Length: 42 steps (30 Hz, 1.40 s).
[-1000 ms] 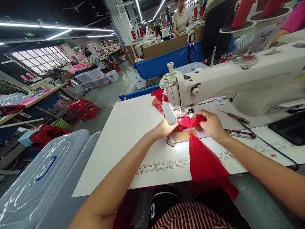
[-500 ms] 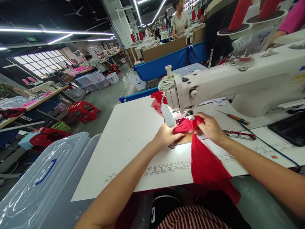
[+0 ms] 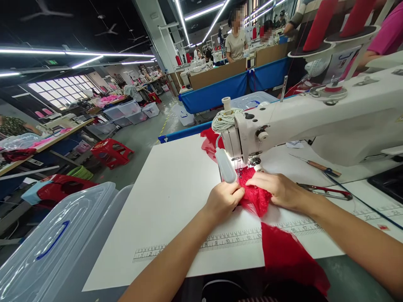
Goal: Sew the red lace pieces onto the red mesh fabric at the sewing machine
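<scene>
A piece of red lace fabric (image 3: 255, 198) lies bunched under the needle area of the white sewing machine (image 3: 283, 121). My left hand (image 3: 224, 199) is closed at its left edge, thumb and forefinger pinching the cloth. From the right, my right hand (image 3: 281, 191) grips the lace, its fingers reaching over the top near the presser foot and its thumb hidden. Sheer red cloth (image 3: 289, 256) hangs over the table's front edge. More red fabric (image 3: 210, 142) lies behind the machine head. A small lamp (image 3: 226, 165) lights the needle area.
Right of my right hand lie a wooden-handled awl (image 3: 317, 165) and red-handled thread snips (image 3: 327, 191). A printed ruler (image 3: 220, 243) runs along the white table (image 3: 163, 201). A lidded plastic bin (image 3: 56, 235) stands at left. Red thread cones (image 3: 321, 25) rise behind; people work beyond.
Both hands have come lower in the view with the fabric, which now shows its lace spread out under the right fingers. The right hand has turned from a pinch to lying over the cloth.
</scene>
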Tool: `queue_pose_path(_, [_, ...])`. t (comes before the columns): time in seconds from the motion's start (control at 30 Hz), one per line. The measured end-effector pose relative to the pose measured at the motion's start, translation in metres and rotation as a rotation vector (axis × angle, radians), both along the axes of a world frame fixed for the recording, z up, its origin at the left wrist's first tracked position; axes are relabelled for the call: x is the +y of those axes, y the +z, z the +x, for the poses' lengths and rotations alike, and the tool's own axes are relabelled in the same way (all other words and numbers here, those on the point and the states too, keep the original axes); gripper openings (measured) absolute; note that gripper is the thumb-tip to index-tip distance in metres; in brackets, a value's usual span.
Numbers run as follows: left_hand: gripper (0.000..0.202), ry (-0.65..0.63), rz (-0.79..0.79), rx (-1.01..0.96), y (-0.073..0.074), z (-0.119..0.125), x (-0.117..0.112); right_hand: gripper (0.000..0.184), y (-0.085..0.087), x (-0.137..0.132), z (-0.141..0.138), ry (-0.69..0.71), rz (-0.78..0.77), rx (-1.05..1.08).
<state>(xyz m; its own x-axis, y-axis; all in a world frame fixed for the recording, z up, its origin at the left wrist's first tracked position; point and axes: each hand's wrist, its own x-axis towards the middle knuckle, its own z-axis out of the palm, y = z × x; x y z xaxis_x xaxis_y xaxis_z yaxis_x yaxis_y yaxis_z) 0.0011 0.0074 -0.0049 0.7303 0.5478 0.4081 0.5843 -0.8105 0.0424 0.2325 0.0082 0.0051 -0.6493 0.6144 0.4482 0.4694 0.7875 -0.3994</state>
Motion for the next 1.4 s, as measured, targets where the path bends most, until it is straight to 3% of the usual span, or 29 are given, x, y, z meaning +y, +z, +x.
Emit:
queue_pose_path(0.17, [0.031,-0.008,0.186,0.060,0.001,0.004,-0.002,0.026,0.001,-0.001,-0.006,-0.074,0.107,-0.161])
queue_pose_path(0.27, [0.027,0.022,0.145,0.102,0.006,0.005,-0.007,0.023,-0.001,0.001,-0.006,-0.039,0.115,-0.114])
queue_pose_path(0.4, [0.029,0.007,-0.036,0.113,0.019,0.003,-0.015,0.023,-0.005,0.002,-0.005,-0.051,0.118,-0.102])
queue_pose_path(0.47, [0.040,-0.023,-0.093,0.098,0.025,0.002,-0.018,0.021,-0.006,0.002,-0.004,-0.059,0.100,-0.112])
queue_pose_path(0.6, [0.085,-0.031,-0.121,0.079,0.029,0.001,-0.021,0.019,-0.005,0.000,-0.003,-0.069,0.088,-0.144])
queue_pose_path(0.67, [0.093,-0.011,-0.116,0.079,0.027,0.001,-0.021,0.021,-0.004,-0.001,-0.003,-0.084,0.114,-0.168])
queue_pose_path(0.93, [0.091,0.025,-0.067,0.060,0.018,0.002,-0.023,0.025,-0.008,-0.002,-0.004,-0.148,0.170,-0.221])
queue_pose_path(1.17, [0.093,0.012,-0.040,0.036,0.017,0.004,-0.023,0.011,-0.011,-0.001,-0.005,-0.144,0.172,-0.192])
queue_pose_path(1.4, [0.089,0.018,-0.021,0.062,0.017,0.003,-0.021,0.026,-0.010,-0.001,-0.004,-0.168,0.134,-0.178])
